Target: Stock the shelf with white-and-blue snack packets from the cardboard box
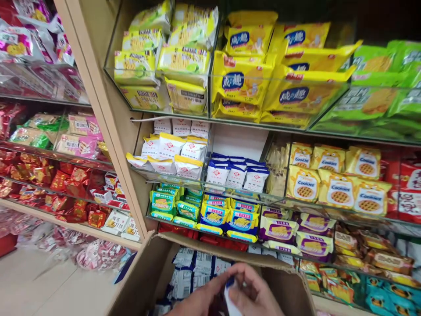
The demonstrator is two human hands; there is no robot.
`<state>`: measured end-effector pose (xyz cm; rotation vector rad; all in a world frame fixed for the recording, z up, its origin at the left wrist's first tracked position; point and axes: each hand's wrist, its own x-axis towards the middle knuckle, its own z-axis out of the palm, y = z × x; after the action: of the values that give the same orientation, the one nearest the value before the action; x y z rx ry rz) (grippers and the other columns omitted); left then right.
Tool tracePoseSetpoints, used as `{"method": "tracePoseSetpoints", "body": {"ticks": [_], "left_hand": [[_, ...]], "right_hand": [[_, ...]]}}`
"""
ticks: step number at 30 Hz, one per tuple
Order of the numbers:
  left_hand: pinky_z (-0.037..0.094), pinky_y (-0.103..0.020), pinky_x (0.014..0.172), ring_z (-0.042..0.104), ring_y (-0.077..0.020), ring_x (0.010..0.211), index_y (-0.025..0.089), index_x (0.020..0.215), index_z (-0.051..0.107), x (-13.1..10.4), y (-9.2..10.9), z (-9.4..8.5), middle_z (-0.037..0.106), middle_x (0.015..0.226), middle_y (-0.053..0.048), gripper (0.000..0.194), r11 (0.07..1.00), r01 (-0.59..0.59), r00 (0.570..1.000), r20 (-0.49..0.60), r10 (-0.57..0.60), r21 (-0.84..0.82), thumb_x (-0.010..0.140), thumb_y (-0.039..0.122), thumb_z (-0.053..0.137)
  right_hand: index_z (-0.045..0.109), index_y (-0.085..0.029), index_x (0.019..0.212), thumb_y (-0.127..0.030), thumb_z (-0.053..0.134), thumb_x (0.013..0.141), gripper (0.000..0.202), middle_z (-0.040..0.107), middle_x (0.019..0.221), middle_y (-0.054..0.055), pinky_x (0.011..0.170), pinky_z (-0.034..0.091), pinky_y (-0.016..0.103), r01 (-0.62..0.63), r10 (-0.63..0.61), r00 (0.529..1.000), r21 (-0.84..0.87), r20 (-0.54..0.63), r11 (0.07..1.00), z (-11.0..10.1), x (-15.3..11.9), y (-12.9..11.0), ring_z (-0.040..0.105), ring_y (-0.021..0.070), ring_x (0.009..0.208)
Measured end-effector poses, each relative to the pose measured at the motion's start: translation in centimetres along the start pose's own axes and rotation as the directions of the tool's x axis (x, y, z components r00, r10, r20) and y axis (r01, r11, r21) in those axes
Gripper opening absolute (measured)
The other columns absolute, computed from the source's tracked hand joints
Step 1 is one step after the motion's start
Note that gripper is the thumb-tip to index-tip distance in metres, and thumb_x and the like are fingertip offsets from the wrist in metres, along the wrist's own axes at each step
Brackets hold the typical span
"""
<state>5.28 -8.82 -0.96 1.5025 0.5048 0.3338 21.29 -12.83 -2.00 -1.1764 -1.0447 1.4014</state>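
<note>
Both hands work low over an open cardboard box (148, 272) of blue-and-white snack packets (194, 267) in front of the shelves. The right hand (255, 292) pinches one white-and-blue packet (230, 294) between its fingers, its grip clenched on it. The left hand (197, 300) touches the same packet from the other side; whether its grip closes on it cannot be told. Matching blue-and-white packets (235, 173) fill a shelf bin above.

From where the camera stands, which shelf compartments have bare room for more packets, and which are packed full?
The blue-and-white packets sit low, with a bare white back panel above them: the roomiest patch. The white-and-yellow packets beside them are piled higher. The yellow cracker bags and cookie bags fill their bins. One hand reaches into the cardboard box.
</note>
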Motion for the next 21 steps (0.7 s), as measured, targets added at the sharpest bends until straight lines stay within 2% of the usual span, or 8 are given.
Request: {"method": "tracePoseSetpoints", "body": {"ticks": [2,4,7,9,11,14,18,21], "left_hand": [[0.041,-0.034,0.085,0.052,-0.0198,0.100,0.034,0.133,0.021,0.2,1.0,1.2,0.042,0.128,-0.005,0.079,0.945,-0.133,0.990,0.003,0.140,-0.299,0.068,0.032,0.066],[0.040,-0.030,0.085,0.051,-0.0156,0.099,0.035,0.131,0.026,0.3,1.9,2.0,0.041,0.128,-0.003,0.075,0.883,-0.201,0.979,-0.057,0.195,-0.424,0.068,0.023,0.066],[0.044,-0.024,0.073,0.053,-0.0118,0.087,0.028,0.124,0.040,0.5,2.9,2.1,0.055,0.108,-0.003,0.061,0.886,-0.127,0.992,-0.074,0.105,-0.445,0.069,0.009,0.057],[0.045,-0.022,0.062,0.055,-0.0115,0.076,0.023,0.121,0.045,0.5,3.1,1.7,0.060,0.096,-0.003,0.058,0.875,-0.053,0.998,-0.054,0.031,-0.480,0.066,0.006,0.050],[0.044,-0.021,0.057,0.058,-0.0122,0.070,0.021,0.121,0.045,0.5,3.0,1.3,0.063,0.088,-0.003,0.058,0.851,-0.032,0.999,-0.049,0.008,-0.524,0.065,0.007,0.046],[0.042,-0.019,0.052,0.063,-0.0150,0.066,0.020,0.122,0.043,0.5,2.6,0.8,0.064,0.086,-0.004,0.056,0.838,-0.009,0.998,-0.054,-0.024,-0.545,0.067,0.010,0.045],[0.038,-0.018,0.046,0.064,-0.0154,0.060,0.017,0.124,0.036,0.7,2.0,0.8,0.064,0.082,-0.005,0.053,0.830,-0.013,0.971,-0.205,-0.122,-0.558,0.073,0.022,0.050],[0.033,-0.017,0.042,0.059,-0.0113,0.052,0.019,0.120,0.034,0.9,1.4,1.0,0.061,0.075,-0.002,0.049,0.854,-0.031,0.936,-0.315,-0.157,-0.519,0.076,0.035,0.052]], "right_hand": [[0.050,-0.019,0.086,-0.054,0.058,0.067,0.041,0.050,0.066,-0.003,0.046,0.034,0.020,-0.019,0.007,0.996,-0.149,-0.083,0.989,0.0,-0.3,-2.0,0.044,0.0093,0.051],[0.049,-0.019,0.084,-0.055,0.052,0.071,0.038,0.047,0.061,-0.003,0.047,0.035,0.021,-0.032,-0.012,0.990,-0.301,-0.143,0.953,-0.3,-0.4,-3.0,0.044,0.0109,0.051],[0.052,-0.019,0.074,-0.054,0.047,0.075,0.035,0.048,0.064,-0.001,0.054,0.036,0.024,0.015,-0.135,0.968,-0.492,-0.210,0.870,-1.0,-0.2,-3.3,0.045,0.0128,0.058],[0.054,-0.019,0.071,-0.052,0.046,0.077,0.034,0.049,0.070,0.001,0.058,0.037,0.024,0.076,-0.225,0.951,-0.549,-0.210,0.832,-1.5,-0.2,-3.3,0.046,0.0139,0.065],[0.056,-0.019,0.074,-0.050,0.046,0.078,0.033,0.050,0.072,0.001,0.058,0.037,0.023,0.111,-0.226,0.959,-0.503,-0.173,0.857,-1.7,-0.1,-3.2,0.046,0.0137,0.066],[0.054,-0.018,0.070,-0.049,0.047,0.078,0.033,0.048,0.062,-0.002,0.052,0.034,0.021,0.064,-0.122,0.979,-0.320,-0.163,0.945,-1.5,-0.1,-2.9,0.040,0.0107,0.058],[0.046,-0.017,0.062,-0.053,0.050,0.075,0.038,0.036,0.052,-0.006,0.041,0.024,0.019,-0.012,-0.004,0.957,-0.052,-0.290,0.999,-0.8,0.1,-1.7,0.029,0.0067,0.047],[0.046,-0.017,0.065,-0.054,0.047,0.076,0.039,0.034,0.049,-0.006,0.039,0.022,0.019,-0.032,0.027,0.955,-0.013,-0.296,0.999,-0.9,0.1,-0.4,0.028,0.0065,0.043]]}}
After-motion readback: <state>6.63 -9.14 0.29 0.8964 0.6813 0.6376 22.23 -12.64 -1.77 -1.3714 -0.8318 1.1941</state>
